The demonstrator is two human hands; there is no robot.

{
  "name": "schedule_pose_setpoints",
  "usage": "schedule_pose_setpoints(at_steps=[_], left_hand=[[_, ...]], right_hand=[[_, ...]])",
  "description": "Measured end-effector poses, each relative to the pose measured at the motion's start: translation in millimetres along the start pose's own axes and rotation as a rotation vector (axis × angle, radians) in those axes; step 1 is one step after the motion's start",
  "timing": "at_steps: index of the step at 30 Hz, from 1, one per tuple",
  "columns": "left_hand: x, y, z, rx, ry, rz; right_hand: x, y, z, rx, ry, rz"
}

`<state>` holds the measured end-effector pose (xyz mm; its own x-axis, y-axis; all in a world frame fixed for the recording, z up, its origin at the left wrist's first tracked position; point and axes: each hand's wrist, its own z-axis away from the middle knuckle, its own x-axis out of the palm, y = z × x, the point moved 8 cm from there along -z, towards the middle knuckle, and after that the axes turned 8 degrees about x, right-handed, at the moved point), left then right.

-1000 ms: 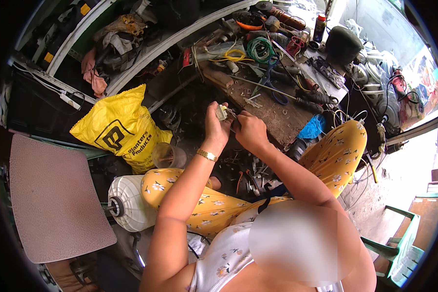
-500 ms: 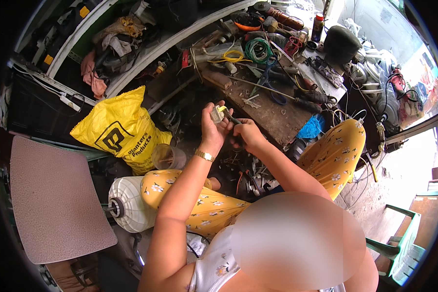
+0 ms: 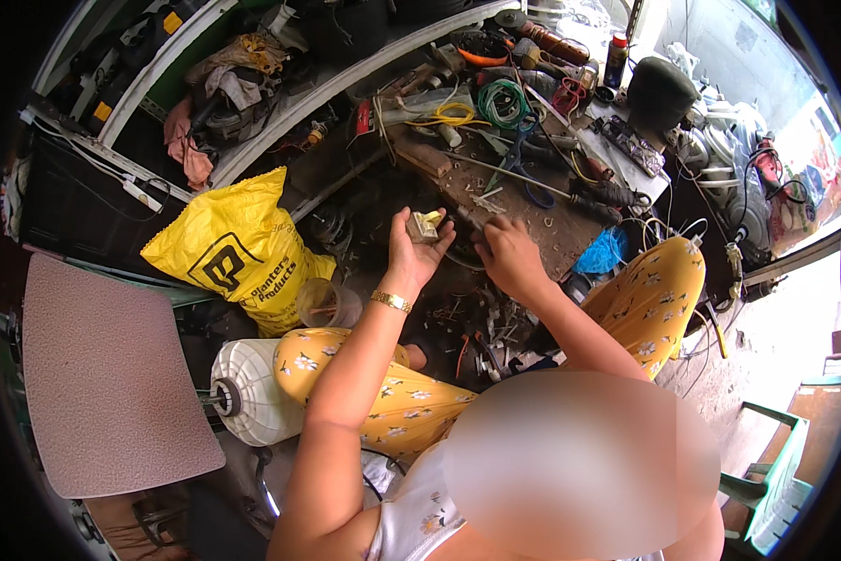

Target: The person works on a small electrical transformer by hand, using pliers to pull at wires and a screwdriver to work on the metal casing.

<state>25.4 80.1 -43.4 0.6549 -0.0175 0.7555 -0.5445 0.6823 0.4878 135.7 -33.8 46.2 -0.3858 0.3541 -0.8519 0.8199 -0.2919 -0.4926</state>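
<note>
My left hand point(image 3: 416, 254), palm turned up with a gold watch band at the wrist, holds a small pale boxy part point(image 3: 424, 227) with a yellow bit on it. The part rests against the fingers and thumb. Just to its right, the fingers of my right hand point(image 3: 512, 252) are curled around a slim dark tool point(image 3: 471, 222); its kind is hard to make out, since most of it is hidden. The tool is apart from the boxy part. Both hands are above the dark, cluttered floor, by the left edge of a worn wooden board point(image 3: 495, 201).
On the board lie blue-handled scissors point(image 3: 518, 164), a long thin rod and scraps. Green wire point(image 3: 502, 100) is coiled behind. A yellow sack point(image 3: 238, 257) and a clear tub point(image 3: 327, 304) stand left; pliers point(image 3: 481, 351) lie below. A blue plastic bag point(image 3: 598, 251) sits right.
My right hand has moved right and drawn the dark tool away from the pale part. My left hand has opened somewhat, showing more of the part.
</note>
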Motion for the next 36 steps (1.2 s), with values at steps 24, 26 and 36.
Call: schedule_pose_setpoints(at_steps=[24, 26, 36], left_hand=[[14, -14, 6, -0.087, -0.057, -0.101], [12, -12, 5, -0.048, -0.059, -0.12], [19, 1, 2, 0.244, -0.096, -0.264]], right_hand=[[-4, -27, -26, -0.302, 0.178, 0.469], [2, -20, -34, -0.226, 0.039, 0.399], [64, 34, -28, 0.544, -0.305, -0.861]])
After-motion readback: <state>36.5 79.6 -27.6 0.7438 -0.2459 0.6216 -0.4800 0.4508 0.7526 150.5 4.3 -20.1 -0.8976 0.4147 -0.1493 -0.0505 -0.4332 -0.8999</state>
